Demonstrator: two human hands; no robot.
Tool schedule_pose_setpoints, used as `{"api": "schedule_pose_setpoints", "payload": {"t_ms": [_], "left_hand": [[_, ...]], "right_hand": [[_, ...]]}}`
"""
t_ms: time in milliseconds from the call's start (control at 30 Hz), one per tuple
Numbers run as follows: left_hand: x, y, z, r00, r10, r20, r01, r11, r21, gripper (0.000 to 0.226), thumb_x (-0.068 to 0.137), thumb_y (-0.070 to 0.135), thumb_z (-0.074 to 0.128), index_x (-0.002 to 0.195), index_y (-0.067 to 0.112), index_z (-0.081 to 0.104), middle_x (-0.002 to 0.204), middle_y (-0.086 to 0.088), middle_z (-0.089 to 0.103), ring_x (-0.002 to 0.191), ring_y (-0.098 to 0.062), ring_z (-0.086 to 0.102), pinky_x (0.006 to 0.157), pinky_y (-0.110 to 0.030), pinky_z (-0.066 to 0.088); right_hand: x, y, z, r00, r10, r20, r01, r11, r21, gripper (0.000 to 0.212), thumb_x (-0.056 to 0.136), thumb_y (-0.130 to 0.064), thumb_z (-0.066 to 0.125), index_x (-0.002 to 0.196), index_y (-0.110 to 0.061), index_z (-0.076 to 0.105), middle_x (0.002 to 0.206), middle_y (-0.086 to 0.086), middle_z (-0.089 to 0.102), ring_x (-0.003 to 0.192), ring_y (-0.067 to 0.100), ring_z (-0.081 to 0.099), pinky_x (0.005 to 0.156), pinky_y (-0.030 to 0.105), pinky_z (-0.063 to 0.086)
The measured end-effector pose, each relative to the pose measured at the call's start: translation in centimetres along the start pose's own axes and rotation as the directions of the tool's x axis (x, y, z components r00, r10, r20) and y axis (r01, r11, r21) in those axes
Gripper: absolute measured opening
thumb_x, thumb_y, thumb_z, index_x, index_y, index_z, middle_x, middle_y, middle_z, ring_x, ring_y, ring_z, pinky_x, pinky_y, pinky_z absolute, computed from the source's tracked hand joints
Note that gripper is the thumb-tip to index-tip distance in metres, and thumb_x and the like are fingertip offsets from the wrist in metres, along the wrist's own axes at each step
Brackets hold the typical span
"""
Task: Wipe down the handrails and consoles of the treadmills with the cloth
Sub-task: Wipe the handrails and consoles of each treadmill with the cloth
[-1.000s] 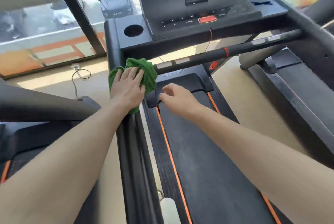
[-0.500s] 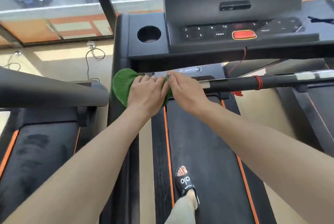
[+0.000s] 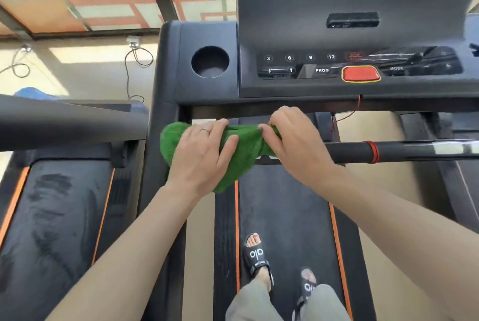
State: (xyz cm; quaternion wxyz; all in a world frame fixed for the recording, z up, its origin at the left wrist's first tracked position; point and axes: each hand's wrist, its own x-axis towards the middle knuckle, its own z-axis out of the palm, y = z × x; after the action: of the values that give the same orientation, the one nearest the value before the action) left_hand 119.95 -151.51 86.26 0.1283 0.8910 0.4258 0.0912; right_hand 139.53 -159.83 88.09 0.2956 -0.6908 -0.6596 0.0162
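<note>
A green cloth (image 3: 246,149) lies bunched over the left end of the black cross handrail (image 3: 347,151), just below the console (image 3: 337,35). My left hand (image 3: 202,154) lies over the cloth's left part, fingers curved over it and the thumb beside it. My right hand (image 3: 293,139) pinches the cloth's right end with curled fingers, right where the bar starts. The console shows numbered buttons, a red stop button (image 3: 360,74) and a round cup hole (image 3: 210,61). The left side handrail (image 3: 166,66) runs down past the cloth.
A red cord (image 3: 344,116) hangs from the console to a red band (image 3: 373,151) on the bar. My two feet in black slides (image 3: 256,256) stand on the belt. A second treadmill (image 3: 64,123) stands at left. A window and floor cables lie beyond.
My right hand has taken hold of the cloth's right end and pulled it along the cross bar. The view moved closer to the console, and both feet now show on the belt.
</note>
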Motion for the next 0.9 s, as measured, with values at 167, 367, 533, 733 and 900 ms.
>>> {"api": "schedule_pose_setpoints", "payload": {"t_ms": [167,367,533,733,900], "left_hand": [[-2.0,0.0,0.8,0.985,0.064,0.161,-0.104,0.962,0.253,0.052,0.105,0.042,0.020,0.128,0.013,0.057,0.115,-0.008,0.066,0.104,-0.031,0.057,0.104,-0.043,0.039],[-2.1,0.8,-0.1,0.971,0.108,0.211,-0.145,0.975,0.168,0.066,0.090,0.049,0.041,0.145,0.012,0.043,0.126,-0.006,0.058,0.113,-0.028,0.053,0.104,-0.041,0.040],[-1.0,2.5,1.6,0.978,0.074,0.194,-0.141,0.923,0.357,0.059,0.067,0.056,0.065,0.106,0.013,0.057,0.093,-0.003,0.062,0.084,-0.028,0.058,0.077,-0.040,0.045],[3.4,1.6,0.7,0.886,0.029,0.463,-0.182,0.939,0.290,0.021,0.078,0.042,0.059,0.085,0.023,0.053,0.069,0.009,0.059,0.064,-0.021,0.055,0.056,-0.027,0.038],[6.7,1.6,-0.7,0.594,-0.077,0.801,0.026,0.997,0.077,0.020,0.059,0.038,0.077,0.066,0.025,0.064,0.055,0.012,0.065,0.059,-0.012,0.064,0.054,-0.021,0.047]], "right_hand": [[-3.6,2.8,-2.2,0.959,-0.129,0.252,0.134,0.991,-0.004,0.025,0.085,-0.024,0.062,0.074,-0.009,0.046,0.081,0.004,0.045,0.077,0.024,0.037,0.069,0.044,0.040],[-2.3,0.7,-0.1,0.834,-0.034,0.551,0.167,0.967,-0.194,0.066,0.070,-0.034,0.072,0.127,-0.009,0.049,0.111,0.007,0.052,0.097,0.029,0.052,0.084,0.039,0.044],[-0.6,-0.4,2.0,0.801,0.097,0.591,0.153,0.921,-0.359,0.053,0.071,-0.022,0.077,0.114,-0.013,0.048,0.105,0.005,0.056,0.093,0.028,0.058,0.068,0.034,0.031],[4.1,0.5,2.4,0.501,0.224,0.836,-0.033,0.970,-0.240,0.027,0.065,-0.027,0.077,0.079,-0.018,0.055,0.071,-0.004,0.057,0.063,0.019,0.054,0.056,0.026,0.037],[7.2,1.7,3.1,0.072,0.230,0.971,-0.233,0.950,-0.208,0.043,0.054,-0.042,0.089,0.081,-0.014,0.072,0.081,-0.001,0.066,0.068,0.021,0.063,0.061,0.028,0.046]]}}
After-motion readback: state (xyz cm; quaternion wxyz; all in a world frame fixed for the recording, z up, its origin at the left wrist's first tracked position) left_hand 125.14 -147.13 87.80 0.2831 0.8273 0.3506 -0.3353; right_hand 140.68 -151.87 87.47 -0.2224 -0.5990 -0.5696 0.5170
